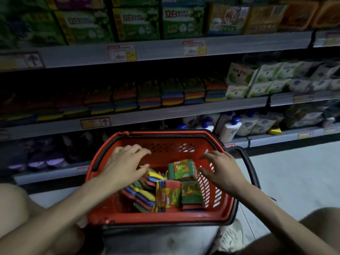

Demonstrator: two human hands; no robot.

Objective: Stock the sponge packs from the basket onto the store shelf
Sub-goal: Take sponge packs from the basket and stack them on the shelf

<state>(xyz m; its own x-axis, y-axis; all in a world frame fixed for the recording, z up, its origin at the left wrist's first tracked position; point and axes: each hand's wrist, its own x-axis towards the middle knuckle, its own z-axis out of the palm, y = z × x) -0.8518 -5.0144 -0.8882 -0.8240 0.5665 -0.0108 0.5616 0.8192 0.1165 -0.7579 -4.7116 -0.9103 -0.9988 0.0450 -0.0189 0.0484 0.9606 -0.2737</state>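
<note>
A red shopping basket (160, 217) stands on the floor in front of me, holding several colourful sponge packs (184, 169). My left hand (125, 162) hovers over the basket's left side, fingers spread, holding nothing. Over the right side, my right hand (219, 167) is also open, just right of the topmost green pack without touching it. On the middle shelf (147, 114) above the basket, a row of stacked sponge packs (173, 92) stands in dim light.
Green boxes (136, 23) fill the top shelf. White Soling boxes (241, 74) sit right of the sponge row. White bottles with blue caps (230, 127) stand on the lower shelf behind the basket. My knees frame the basket left and right; pale floor lies to the right.
</note>
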